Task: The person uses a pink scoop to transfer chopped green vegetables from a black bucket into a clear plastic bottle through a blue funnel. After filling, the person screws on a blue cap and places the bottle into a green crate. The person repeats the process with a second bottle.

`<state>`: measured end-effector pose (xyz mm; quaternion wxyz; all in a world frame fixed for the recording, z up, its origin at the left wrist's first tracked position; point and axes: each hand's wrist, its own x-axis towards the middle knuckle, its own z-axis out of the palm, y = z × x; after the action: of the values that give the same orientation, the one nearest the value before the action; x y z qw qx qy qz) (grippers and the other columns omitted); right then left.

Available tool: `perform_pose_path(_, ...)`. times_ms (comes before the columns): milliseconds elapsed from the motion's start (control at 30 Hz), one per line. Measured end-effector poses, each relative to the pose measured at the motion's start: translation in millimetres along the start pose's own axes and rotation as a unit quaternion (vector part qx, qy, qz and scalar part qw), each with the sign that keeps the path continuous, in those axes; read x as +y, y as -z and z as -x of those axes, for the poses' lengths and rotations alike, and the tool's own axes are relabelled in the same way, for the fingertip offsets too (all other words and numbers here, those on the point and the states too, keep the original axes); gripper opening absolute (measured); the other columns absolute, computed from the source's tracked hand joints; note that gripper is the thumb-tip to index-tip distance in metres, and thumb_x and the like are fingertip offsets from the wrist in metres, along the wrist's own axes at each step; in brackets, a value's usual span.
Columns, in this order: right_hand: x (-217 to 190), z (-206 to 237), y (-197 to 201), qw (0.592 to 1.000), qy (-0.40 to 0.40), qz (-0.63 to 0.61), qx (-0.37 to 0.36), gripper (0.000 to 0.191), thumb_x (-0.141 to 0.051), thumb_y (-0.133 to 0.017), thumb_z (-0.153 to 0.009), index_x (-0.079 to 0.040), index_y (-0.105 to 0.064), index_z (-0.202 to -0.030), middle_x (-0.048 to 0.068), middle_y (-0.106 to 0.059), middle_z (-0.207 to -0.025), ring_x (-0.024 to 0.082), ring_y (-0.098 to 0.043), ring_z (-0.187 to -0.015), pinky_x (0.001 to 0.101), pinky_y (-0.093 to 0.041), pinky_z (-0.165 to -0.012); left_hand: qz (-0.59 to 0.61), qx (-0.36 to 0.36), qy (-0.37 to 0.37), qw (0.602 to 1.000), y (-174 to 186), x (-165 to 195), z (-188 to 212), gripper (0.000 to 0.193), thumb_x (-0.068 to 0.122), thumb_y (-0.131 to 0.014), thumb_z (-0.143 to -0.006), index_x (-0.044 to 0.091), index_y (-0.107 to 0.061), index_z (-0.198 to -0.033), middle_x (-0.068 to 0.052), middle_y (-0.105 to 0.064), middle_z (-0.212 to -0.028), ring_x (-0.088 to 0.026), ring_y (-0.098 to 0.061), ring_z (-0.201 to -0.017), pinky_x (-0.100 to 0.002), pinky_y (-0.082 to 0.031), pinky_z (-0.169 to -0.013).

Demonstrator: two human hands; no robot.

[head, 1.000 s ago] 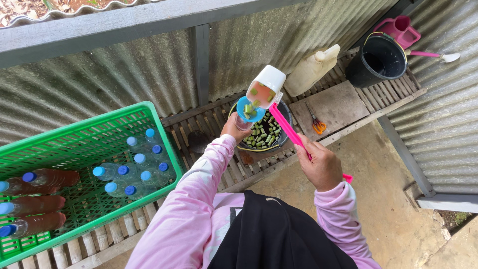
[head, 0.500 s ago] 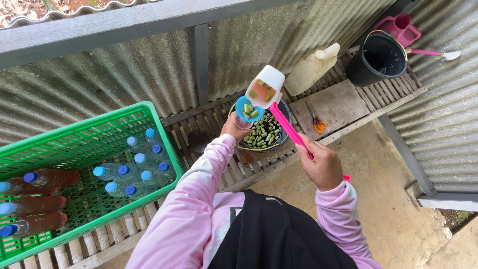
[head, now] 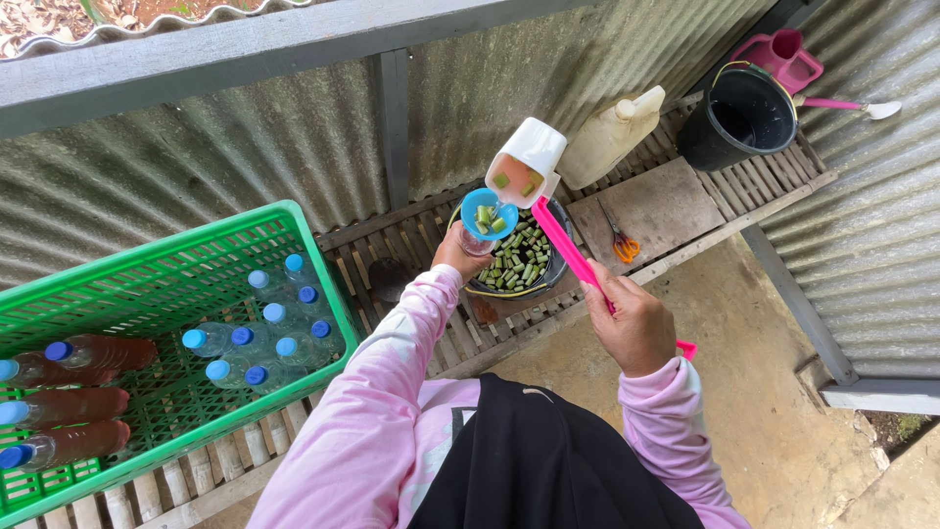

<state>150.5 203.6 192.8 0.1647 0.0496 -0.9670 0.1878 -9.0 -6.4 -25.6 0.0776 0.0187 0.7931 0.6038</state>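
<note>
Right hand [head: 638, 328] gripped pink-handled ladle [head: 529, 162], tipped to pour | left hand [head: 458, 257] clasped bottle under blue funnel [head: 488, 213] | bowl [head: 519, 263] below caught spills.

Blue-capped bottles [head: 264, 338] in green crate [head: 147, 264]

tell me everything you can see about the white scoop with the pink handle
The scoop is a white, boxy plastic cup on a long, straight pink handle. The right hand grips the handle near its far end. The cup is tipped down over a blue funnel held by the left hand, showing pinkish liquid with green pieces inside. It hangs above a dark bowl of chopped green pieces.
</note>
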Motion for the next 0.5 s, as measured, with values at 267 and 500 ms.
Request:
perform_pose_path(267, 0.3, -0.8, -1.2, 1.000, 0.019, 0.020, 0.005, 0.034, -0.022, -0.072, -0.095, -0.012, -0.073, -0.128, 0.007, -0.071, -0.078, 0.022, -0.066, -0.059, 0.0368, -0.051, -0.052, 0.003, -0.001, 0.005, 1.000, 0.8, 1.2, 0.5, 0.071, 0.015, -0.092, -0.064, 0.010, -0.056, -0.126, -0.006, -0.068, -0.120, -0.020, -0.068, -0.112, -0.033, -0.053, -0.098)
perform_pose_path(500, -2.3, 0.0, -3.4, 1.000, 0.021, 0.018, 0.000, 0.034, -0.022, -0.072, -0.095, -0.012, -0.073, -0.128, 0.007, -0.069, -0.075, 0.021, -0.065, -0.057, 0.0366, -0.051, -0.051, 0.026, -0.008, 0.011, 1.000, 1.2, 0.6, 0.4, 0.069, 0.014, -0.090, -0.066, 0.010, -0.056, -0.126, -0.006, -0.071, -0.117, -0.019, -0.070, -0.110, -0.032, -0.055, -0.097)
